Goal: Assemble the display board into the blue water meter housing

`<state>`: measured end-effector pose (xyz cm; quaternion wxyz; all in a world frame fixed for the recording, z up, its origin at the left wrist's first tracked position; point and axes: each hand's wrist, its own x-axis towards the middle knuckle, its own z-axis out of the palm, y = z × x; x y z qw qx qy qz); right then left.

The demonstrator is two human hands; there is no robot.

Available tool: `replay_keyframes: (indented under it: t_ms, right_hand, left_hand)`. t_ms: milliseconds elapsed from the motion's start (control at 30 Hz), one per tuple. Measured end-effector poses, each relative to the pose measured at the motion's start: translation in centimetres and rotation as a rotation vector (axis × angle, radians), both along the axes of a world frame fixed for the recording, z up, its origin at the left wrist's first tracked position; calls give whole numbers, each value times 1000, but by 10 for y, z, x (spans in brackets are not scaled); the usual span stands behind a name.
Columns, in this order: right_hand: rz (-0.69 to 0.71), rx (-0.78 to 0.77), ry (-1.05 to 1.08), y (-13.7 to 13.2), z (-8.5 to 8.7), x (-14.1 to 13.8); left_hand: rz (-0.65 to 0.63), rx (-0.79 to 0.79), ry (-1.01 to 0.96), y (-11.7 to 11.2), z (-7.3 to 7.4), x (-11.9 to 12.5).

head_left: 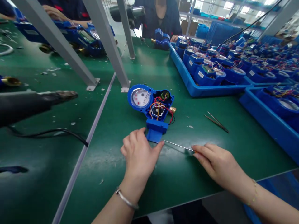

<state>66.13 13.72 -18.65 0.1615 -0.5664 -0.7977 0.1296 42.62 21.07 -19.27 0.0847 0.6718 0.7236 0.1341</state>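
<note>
Head view: open blue meter [150,101] lies on the table [112,168]; judged rigid, fairly heavy, wires [158,107] delicate; hold by outer casing [152,92]. Left hand [139,152], partly open, grips blue cover [155,135] edges; right hand [216,160] pinches thin metal tool [178,145].

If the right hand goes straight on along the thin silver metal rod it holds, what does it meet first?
Through its rod, the right hand would probably meet the flat blue plastic plate first; but the left hand is very near, and depth is unclear.
</note>
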Motion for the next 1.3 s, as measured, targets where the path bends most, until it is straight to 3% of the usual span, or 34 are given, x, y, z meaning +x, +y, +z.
replay_keyframes:
  t_ms: [233,400,533,700,1067,1300]
  right_hand:
    - [124,139,-125,18,12,-19]
    - [241,240,-278,29,23,-24]
    - [379,188,-288,43,37,-20]
    - [453,105,-277,61,46,-18]
    - [421,180,-279,48,38,-25]
    - [365,221,-251,31,20,-24]
  left_hand:
    - [-18,-6,-11,1,-3,-24]
    - [-21,-39,-66,3,-2,-28]
    - [-13,-122,-71,7,3,-28]
    - [-2,-133,-66,9,0,-30]
    - [-57,-76,-53,5,-5,-31]
    - [-50,-68,-32,5,-6,-29]
